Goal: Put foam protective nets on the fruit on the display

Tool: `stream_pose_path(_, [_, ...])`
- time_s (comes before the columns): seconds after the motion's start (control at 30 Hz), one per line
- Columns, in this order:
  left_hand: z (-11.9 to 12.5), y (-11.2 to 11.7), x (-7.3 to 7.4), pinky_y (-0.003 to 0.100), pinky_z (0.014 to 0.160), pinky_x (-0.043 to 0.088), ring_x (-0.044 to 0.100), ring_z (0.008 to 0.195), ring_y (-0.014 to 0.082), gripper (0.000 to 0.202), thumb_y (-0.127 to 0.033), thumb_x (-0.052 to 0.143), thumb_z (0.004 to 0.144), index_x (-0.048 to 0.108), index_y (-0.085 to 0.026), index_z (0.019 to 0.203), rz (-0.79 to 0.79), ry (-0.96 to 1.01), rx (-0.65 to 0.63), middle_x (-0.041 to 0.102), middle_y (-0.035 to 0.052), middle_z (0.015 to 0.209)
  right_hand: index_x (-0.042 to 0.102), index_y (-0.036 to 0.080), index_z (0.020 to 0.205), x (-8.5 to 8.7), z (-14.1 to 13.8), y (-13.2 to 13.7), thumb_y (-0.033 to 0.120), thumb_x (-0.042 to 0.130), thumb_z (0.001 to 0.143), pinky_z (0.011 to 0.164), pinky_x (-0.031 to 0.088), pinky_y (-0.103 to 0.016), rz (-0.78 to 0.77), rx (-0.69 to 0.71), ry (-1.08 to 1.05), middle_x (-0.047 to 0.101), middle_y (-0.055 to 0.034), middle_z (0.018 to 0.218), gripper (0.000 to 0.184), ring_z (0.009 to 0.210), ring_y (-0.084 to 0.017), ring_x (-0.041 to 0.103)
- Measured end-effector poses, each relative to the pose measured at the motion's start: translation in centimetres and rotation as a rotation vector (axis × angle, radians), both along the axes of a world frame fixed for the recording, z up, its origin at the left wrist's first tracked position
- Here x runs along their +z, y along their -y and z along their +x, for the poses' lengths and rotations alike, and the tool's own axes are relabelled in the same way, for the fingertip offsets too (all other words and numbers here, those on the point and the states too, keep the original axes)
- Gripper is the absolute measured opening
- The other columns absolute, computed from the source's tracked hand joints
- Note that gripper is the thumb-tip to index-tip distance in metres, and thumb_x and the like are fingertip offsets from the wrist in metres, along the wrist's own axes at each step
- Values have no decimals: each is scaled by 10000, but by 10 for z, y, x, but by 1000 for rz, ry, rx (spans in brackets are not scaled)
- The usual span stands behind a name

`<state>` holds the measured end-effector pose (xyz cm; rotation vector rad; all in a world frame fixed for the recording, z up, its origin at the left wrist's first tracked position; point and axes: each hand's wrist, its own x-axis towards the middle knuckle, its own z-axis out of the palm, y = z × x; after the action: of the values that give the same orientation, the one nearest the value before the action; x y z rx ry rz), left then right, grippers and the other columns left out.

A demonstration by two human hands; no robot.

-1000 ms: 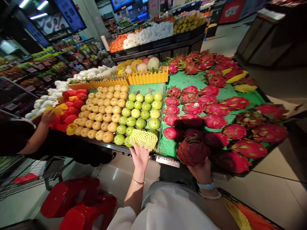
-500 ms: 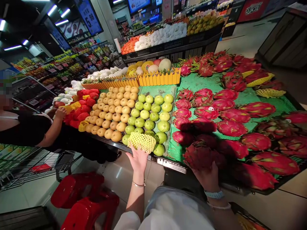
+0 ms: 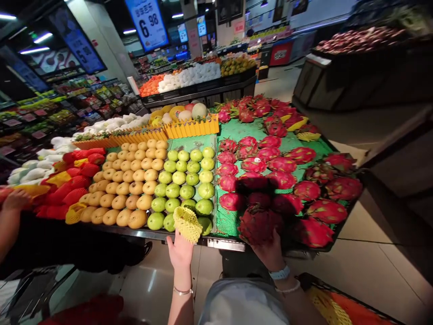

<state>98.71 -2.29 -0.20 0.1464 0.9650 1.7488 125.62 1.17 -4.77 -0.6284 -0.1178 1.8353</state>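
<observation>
From my end, right hand (image 3: pixel 269 253) is curled under a dragon fruit (image 3: pixel 260 224), gripping it by the near edge of the surface (image 3: pixel 226 244). Left hand (image 3: pixel 181 252) is open, yellow foam net (image 3: pixel 187 223) over its fingers. Hanging screen (image 3: pixel 147 22) reads 6.98 btw.

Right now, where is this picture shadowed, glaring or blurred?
Head view: dark shadow covers the round, dark-red dragon fruit in the right hand; in the same view, the left hand and yellow foam-net sleeve are brightly lit, the glossy pale floor tiles show a white glare streak, and the lower-left corner looks dim and blurred.
</observation>
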Motion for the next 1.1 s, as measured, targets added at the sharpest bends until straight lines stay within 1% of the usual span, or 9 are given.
stream_pose_path(0.2, [11,-6,-3,423,1153,328,299,1440,198,489,-762,409,760,702,-485,1038,-77,-113,-105,507,-163,1408,735,377,996,6,0,1,640,730,655,1131,269,-599,128,41,-75,726,5,1090,431,1109,-298,644])
stream_pose_path(0.27, [17,-8,-3,431,1148,335,269,1450,184,471,-763,415,759,677,-519,1066,-75,-147,-142,518,-174,1393,735,366,1012,7,-1,2,648,707,682,1113,320,-569,163,45,-85,716,5,1116,435,1138,-295,628])
stream_pose_path(0.37, [24,-12,-3,454,1138,347,252,1456,180,445,-756,443,751,674,-526,1055,-93,-188,-169,569,-147,1354,728,377,1032,7,-2,3,659,671,716,1079,373,-547,239,52,-102,708,21,1133,427,1146,-290,624])
stream_pose_path(0.5, [29,-17,-4,424,1105,390,356,1413,220,395,-706,625,649,708,-478,961,-176,-201,-166,664,-87,1243,724,389,1026,8,-2,4,651,693,704,1088,361,-558,275,42,-123,703,29,1144,417,1192,-291,594])
stream_pose_path(0.6, [31,-22,-7,366,1024,470,476,1328,259,518,-600,784,504,705,-424,984,-218,-296,-127,693,-64,1189,733,361,1018,11,-1,6,647,724,673,1131,324,-514,233,36,-106,707,22,1143,448,1227,-269,569])
stream_pose_path(0.7, [33,-24,-9,341,956,513,600,1181,275,634,-491,843,442,676,-350,1036,-247,-443,-75,728,-39,1080,736,364,1003,12,-1,6,637,753,645,1167,284,-451,207,23,-112,721,42,1108,450,1214,-233,579])
stream_pose_path(0.77, [35,-23,-9,372,996,484,606,1172,282,570,-505,823,472,664,-331,990,-287,-520,-2,737,-41,1026,732,369,1013,12,-2,7,636,752,646,1177,262,-445,224,30,-123,717,46,1120,455,1213,-226,578])
stream_pose_path(0.9, [42,-18,-6,414,1076,406,547,1257,268,317,-583,692,645,647,-368,874,-263,-639,76,726,-78,1078,707,361,1084,10,-7,11,677,691,686,1169,259,-472,307,92,-122,689,18,1191,509,1232,-230,561])
stream_pose_path(1.1, [54,-20,5,446,934,508,679,1001,297,307,-602,651,663,641,-324,793,-228,-663,73,736,-41,823,684,338,1145,8,-25,24,742,680,626,1149,287,-471,389,158,-31,629,-10,1289,658,1277,-268,520])
